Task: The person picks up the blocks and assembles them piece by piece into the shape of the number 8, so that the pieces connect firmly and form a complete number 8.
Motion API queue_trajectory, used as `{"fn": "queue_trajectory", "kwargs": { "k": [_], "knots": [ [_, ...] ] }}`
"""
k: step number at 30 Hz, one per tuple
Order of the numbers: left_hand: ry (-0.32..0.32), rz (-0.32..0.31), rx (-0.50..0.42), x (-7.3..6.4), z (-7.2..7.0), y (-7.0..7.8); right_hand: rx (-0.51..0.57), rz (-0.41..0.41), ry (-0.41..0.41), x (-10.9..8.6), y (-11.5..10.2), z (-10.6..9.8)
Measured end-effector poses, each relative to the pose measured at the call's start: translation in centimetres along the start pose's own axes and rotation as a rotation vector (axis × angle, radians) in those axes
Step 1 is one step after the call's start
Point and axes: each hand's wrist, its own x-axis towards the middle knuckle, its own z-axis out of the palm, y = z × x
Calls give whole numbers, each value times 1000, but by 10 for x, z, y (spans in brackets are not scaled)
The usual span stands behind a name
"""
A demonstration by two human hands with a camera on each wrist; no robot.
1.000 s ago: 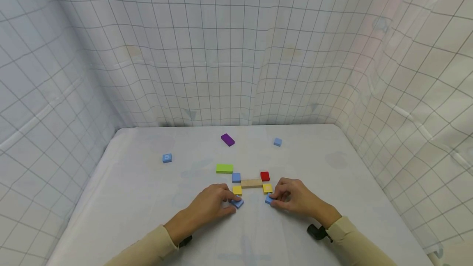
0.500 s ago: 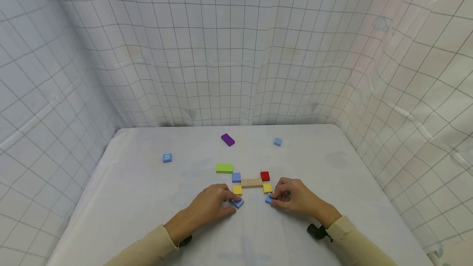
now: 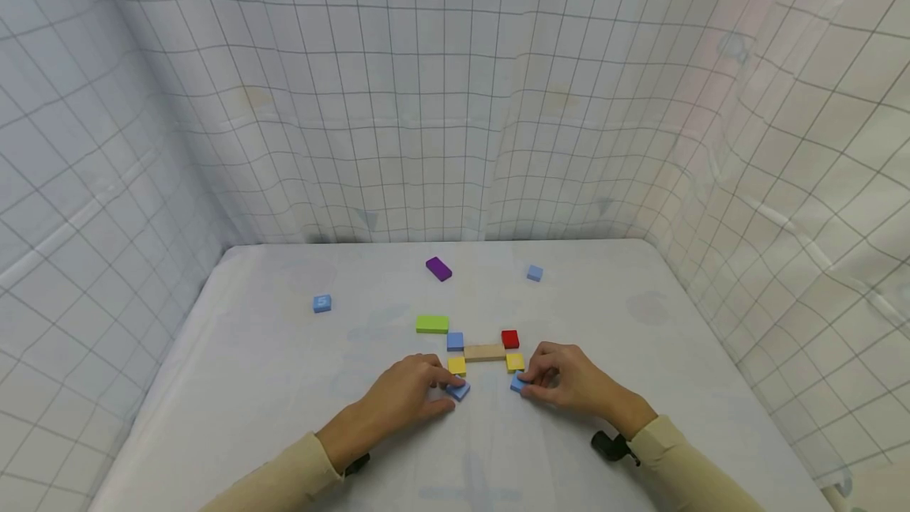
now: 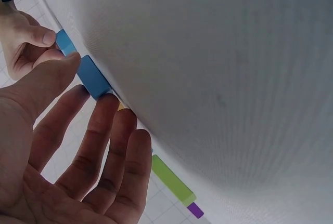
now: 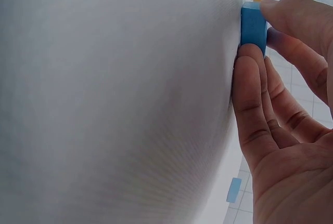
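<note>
In the head view, two small blue blocks lie at the near side of a block arrangement. My left hand [image 3: 410, 391] holds the left blue block [image 3: 460, 391], which sits at a slant, with the fingertips along one side and the thumb close to the other. From the left wrist, the thumb and fingers show around this blue block [image 4: 93, 77]. My right hand [image 3: 569, 379] pinches the other blue block [image 3: 517, 382] between thumb and fingers, seen also as a blue block [image 5: 253, 26] from the right wrist. Yellow blocks [image 3: 456, 367] adjoin just beyond each.
A natural wood block [image 3: 484, 353] spans the middle, with a red block [image 3: 509, 339], a blue block [image 3: 455, 342] and a green block [image 3: 432, 325] around it. Farther out lie a purple block [image 3: 438, 269], a blue block marked 5 [image 3: 322, 303] and a light blue block [image 3: 535, 273].
</note>
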Motion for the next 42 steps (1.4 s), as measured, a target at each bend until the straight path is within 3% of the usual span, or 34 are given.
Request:
{"fn": "queue_trajectory", "kwargs": {
  "k": [10, 25, 36, 42],
  "knots": [
    [-21, -21, 0, 1, 0, 0, 13, 11, -7, 0, -1, -1],
    [3, -45, -20, -1, -7, 1, 6, 14, -2, 0, 0, 0],
    [148, -69, 2, 8, -22, -11, 1, 0, 9, 0, 0, 0],
    [195, -93, 26, 13, -28, -25, 11, -7, 7, -1, 0, 0]
  ]
}}
